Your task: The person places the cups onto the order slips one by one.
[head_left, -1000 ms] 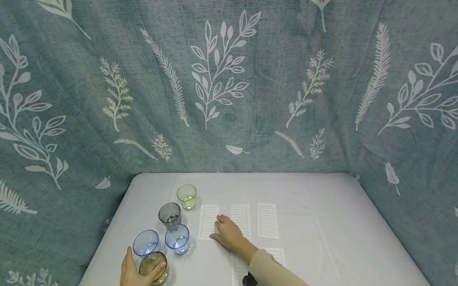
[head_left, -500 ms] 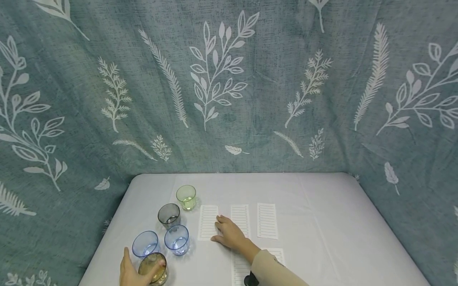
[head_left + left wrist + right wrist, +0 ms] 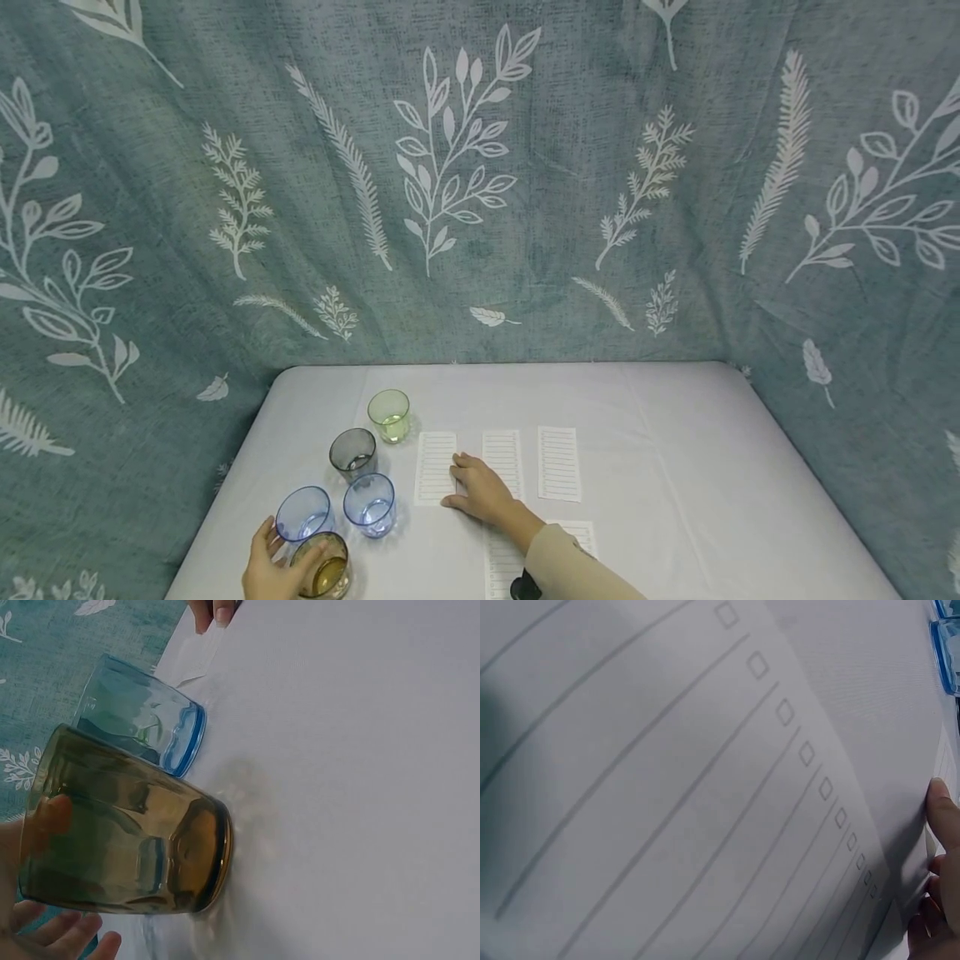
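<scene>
My left hand [image 3: 270, 567] is around an amber drinking glass [image 3: 327, 573], its thumb over the near side and visible through the tinted wall in the left wrist view. There, the other fingers [image 3: 71, 934] lie beside the glass with a small gap. Close by stands a blue glass [image 3: 303, 517], with a second blue glass [image 3: 370, 508] to its right. My right hand [image 3: 483, 492] rests at the right edge of a lined paper checklist [image 3: 435, 468], thumb and fingertips touching around that edge. Its palm side is hidden in the head view.
Farther back stand a grey glass [image 3: 354, 454] and a pale green glass [image 3: 390, 417]. More checklists lie under the right arm and to its right, such as the far right sheet [image 3: 558, 464]. A leaf-patterned curtain [image 3: 480, 183] hangs behind the white table [image 3: 675, 500].
My left thumb has drawn back leftward across the amber glass, and the fingers have bent in near the blue glass. My right hand has barely moved.
</scene>
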Available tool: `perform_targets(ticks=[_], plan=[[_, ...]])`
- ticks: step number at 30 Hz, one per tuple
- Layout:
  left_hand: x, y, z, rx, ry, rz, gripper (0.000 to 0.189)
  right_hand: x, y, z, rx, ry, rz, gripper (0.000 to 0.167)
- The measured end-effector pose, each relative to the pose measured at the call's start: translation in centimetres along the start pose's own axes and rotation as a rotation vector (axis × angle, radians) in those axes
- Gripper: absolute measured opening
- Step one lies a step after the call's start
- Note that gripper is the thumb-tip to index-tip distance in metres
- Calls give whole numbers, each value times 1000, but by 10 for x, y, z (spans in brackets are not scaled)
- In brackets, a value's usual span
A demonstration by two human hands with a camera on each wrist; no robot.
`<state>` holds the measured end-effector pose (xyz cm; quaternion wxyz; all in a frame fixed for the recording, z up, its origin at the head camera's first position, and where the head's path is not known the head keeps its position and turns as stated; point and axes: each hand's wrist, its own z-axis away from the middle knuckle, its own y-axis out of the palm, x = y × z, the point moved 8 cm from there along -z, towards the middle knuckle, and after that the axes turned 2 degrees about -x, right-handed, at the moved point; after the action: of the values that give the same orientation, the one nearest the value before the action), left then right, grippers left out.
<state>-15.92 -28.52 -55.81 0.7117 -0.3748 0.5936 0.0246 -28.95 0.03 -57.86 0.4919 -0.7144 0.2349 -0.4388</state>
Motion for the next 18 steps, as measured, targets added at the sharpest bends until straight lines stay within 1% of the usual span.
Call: perform_targets(ticks=[3,10,12,15,18], plan=[[-1,-1,-1,-11,12,-2,92,0,1,0,0,2,-6,60],[2,3,-3,40,-29,-11,101,-1,3,-1,-9,-4,-11,60],[2,4,-3,43,-31,-5,102,-2,3,-1,-11,-6,-14,61],[2,3,-1,22,-34,31,103,-2,4,-1,-11,-2,-20,61],[5,-1,3,-39,-48,52,102,-3,4,-1,-10,3,-24,62]])
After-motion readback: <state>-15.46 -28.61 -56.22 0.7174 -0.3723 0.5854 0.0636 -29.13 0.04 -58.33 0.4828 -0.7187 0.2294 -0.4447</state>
